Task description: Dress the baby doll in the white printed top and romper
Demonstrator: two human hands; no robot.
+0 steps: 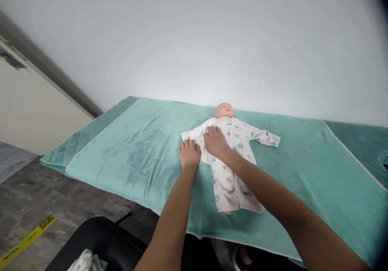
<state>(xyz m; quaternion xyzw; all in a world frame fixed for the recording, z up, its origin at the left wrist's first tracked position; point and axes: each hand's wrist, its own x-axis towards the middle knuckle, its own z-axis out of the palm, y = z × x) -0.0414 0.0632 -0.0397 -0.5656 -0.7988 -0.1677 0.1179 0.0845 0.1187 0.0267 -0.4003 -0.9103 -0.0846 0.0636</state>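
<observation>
A baby doll lies on its back, head toward the wall, dressed in a white baby romper with small green and orange animal prints. The romper's sleeve on the right is stretched out flat, and a bit of a foot peeks from under the lower hem. My left hand is closed with bent fingers on the cloth at the left side of the romper, below that sleeve. Bent over the left chest panel, the fingers of my right hand grip the cloth there. The fingertips of both hands are partly hidden.
A green plush cover spreads over the bed, which stands against a white wall. At the lower left are a black chair with a crumpled printed cloth on it and yellow tape on the floor.
</observation>
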